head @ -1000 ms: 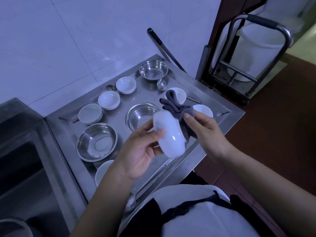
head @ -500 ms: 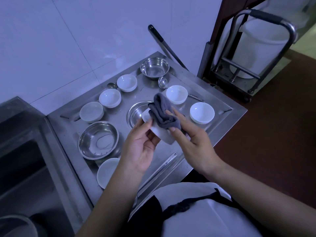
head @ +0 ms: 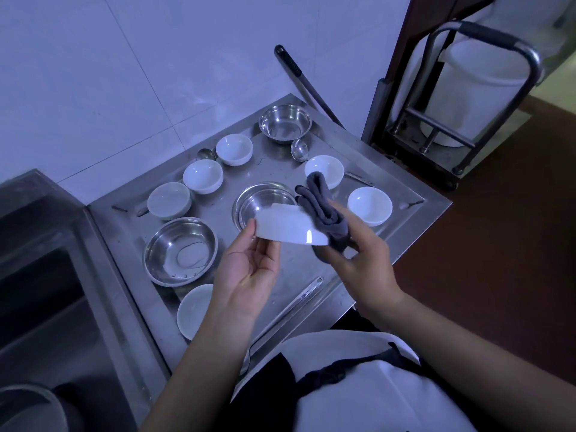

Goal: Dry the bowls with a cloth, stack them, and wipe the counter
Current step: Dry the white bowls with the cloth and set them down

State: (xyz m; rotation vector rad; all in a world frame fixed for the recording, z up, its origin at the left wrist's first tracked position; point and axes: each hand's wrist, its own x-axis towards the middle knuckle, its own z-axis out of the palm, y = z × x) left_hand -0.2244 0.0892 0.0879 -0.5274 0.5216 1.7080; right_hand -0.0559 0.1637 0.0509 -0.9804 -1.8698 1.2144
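A white bowl (head: 288, 226) is held in the air above the steel desk (head: 314, 269), tipped so that its outer wall and base face the camera and its mouth turns away toward the wall. The left hand (head: 249, 275) holds it at the near left edge, palm up, its grip clamped on the rim by thumb and fingertips. The right hand (head: 363, 260) holds a bunched dark grey cloth (head: 327, 210) against the bowl's right side, its grip closed around the cloth, whose folds stick up past the rim. Directly behind the bowl, a steel bowl (head: 265, 202) sits in the middle of the desk. A larger steel bowl (head: 180, 251) lies to the left of it, and a third steel bowl (head: 285, 123) stands at the far corner with a ladle (head: 299, 149) just beside it. Three white bowls run in a slanted row along the wall side: one (head: 234, 149) farthest back, one (head: 203, 176) in the middle, one (head: 169, 201) nearest the sink (head: 46, 275). Two more white bowls (head: 324, 171) and (head: 369, 205) stand on the right part of the desk, behind the cloth. Another white bowl (head: 193, 310) sits near the front edge, partly hidden by the left forearm. A long steel utensil handle (head: 293, 310) lies along the front edge.
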